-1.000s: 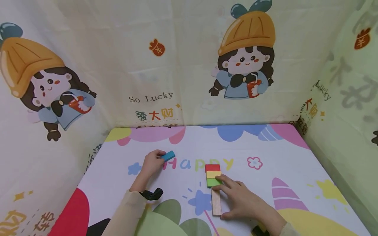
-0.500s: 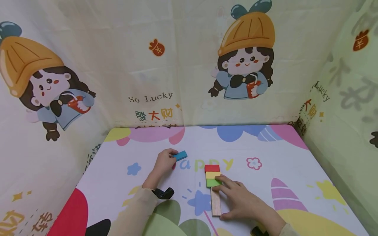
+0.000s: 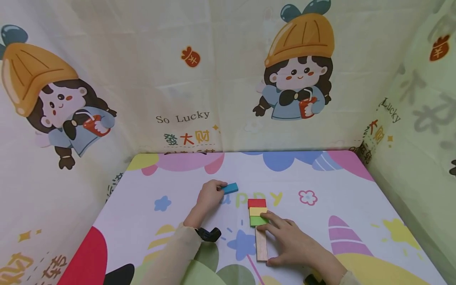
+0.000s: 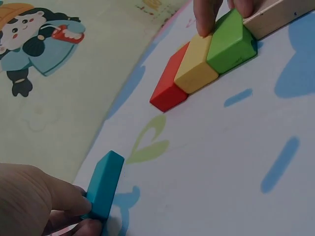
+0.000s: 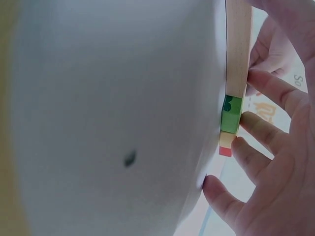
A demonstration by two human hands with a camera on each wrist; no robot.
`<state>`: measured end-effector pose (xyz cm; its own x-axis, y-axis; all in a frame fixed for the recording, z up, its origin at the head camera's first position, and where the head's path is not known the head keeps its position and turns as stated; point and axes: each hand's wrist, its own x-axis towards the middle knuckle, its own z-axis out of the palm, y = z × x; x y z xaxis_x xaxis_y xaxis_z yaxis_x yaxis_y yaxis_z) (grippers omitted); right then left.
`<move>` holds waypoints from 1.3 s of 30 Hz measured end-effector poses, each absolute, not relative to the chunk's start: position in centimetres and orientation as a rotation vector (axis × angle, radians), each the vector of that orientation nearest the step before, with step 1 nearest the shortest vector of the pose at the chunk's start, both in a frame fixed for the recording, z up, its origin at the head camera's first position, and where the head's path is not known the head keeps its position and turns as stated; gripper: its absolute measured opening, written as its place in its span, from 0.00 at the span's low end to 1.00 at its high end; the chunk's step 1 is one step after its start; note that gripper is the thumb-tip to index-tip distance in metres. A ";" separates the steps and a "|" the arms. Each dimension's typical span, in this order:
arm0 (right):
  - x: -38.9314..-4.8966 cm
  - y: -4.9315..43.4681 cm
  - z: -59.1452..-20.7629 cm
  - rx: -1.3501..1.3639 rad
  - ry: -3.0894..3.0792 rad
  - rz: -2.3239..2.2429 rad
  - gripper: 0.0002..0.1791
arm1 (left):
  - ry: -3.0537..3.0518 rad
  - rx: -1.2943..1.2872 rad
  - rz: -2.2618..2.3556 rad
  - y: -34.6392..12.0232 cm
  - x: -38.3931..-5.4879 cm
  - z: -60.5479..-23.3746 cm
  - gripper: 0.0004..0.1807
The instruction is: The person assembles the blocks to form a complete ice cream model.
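Note:
My left hand pinches a blue wooden block between thumb and fingers, left of the row. In the left wrist view the blue block lies lengthwise, its far end sticking out past the fingertips. A red block, a yellow block and a green block sit side by side, with a longer plain wood block end-on to the green one. My right hand spreads over the row, fingertips on the yellow and green blocks and the thumb beside the plain block's near end.
The table wears a white printed cover with "Happy" lettering and cartoon shapes. A patterned cloth hangs along its back and both sides. Dark straps circle both wrists.
My left hand has carried the blue block rightward across the lettering, closer to the red block. The right hand and the row of blocks have stayed put.

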<state>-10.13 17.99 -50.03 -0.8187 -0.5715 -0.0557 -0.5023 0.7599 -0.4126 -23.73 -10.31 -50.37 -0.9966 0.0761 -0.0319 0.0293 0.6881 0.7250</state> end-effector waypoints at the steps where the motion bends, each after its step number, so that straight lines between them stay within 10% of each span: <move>1: -10.1 18.0 -50.0 -0.857 2.777 -0.576 0.46 | 2.831 0.099 1.214 -10.1 -23.7 -50.3 0.19; 39: -10.2 17.8 -49.9 -0.828 2.762 -0.586 0.45 | 2.723 0.355 1.248 -3.7 -22.9 -50.1 0.15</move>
